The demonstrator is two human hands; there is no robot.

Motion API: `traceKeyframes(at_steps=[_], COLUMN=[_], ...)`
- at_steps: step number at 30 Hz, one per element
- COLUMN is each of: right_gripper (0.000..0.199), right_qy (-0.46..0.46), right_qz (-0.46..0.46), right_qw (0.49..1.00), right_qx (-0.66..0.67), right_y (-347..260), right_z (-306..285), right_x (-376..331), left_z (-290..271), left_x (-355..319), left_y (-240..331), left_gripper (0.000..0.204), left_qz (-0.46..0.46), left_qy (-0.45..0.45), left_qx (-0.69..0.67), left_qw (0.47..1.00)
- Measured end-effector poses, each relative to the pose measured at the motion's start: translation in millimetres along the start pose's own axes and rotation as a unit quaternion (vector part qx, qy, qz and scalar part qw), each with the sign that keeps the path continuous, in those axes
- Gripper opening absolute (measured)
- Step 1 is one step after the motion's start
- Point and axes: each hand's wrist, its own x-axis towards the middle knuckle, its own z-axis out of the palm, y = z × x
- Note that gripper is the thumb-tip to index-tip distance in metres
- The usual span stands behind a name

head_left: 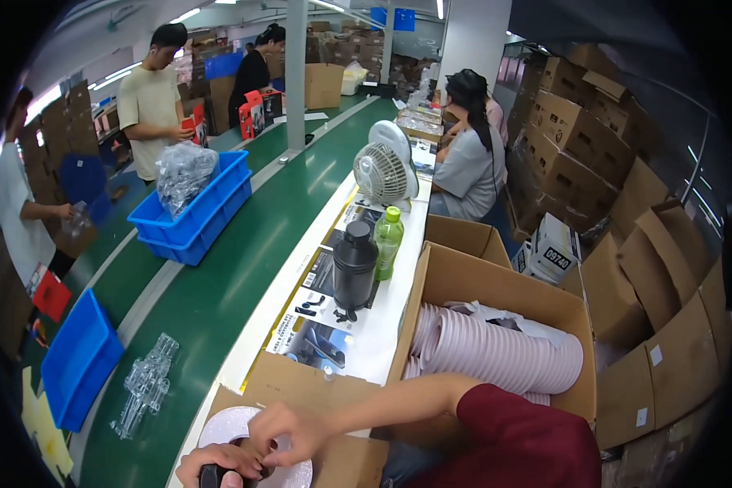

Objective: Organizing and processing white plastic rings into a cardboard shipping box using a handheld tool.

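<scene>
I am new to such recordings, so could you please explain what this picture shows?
There is no machine: a person works with two bare hands, seen by a wide fisheye camera worn on their head, which bends straight edges. The left hand holds a small black object, too hidden to identify. The right hand bends its fingers beside it, above a shiny white round item; whether they pinch anything is unclear. On the long white work surface ahead stand a dark grey bottle, a green bottle and a white round fan. The green belt to its left carries stacked blue plastic bins and clear plastic items.
</scene>
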Motion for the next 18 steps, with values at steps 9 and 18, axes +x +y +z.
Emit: traceKeyframes(at_steps=[9, 18], right_gripper=[0.020, 0.047], right_qy=[0.103, 0.109], right_qz=[0.114, -0.244], right_qw=[0.988, 0.945], right_qx=[-0.024, -0.190], right_y=[12.9, -3.1], right_z=[-5.5, 22.1], right_x=[-9.8, 24.1], left_z=[18.5, -56.8], left_x=[-3.8, 15.3], left_y=[16.2, -32.6], left_gripper=[0.023, 0.074], left_qz=[0.065, 0.315], left_qy=[0.021, 0.090], left_qx=[0.068, 0.151], left_qw=[0.995, 0.933])
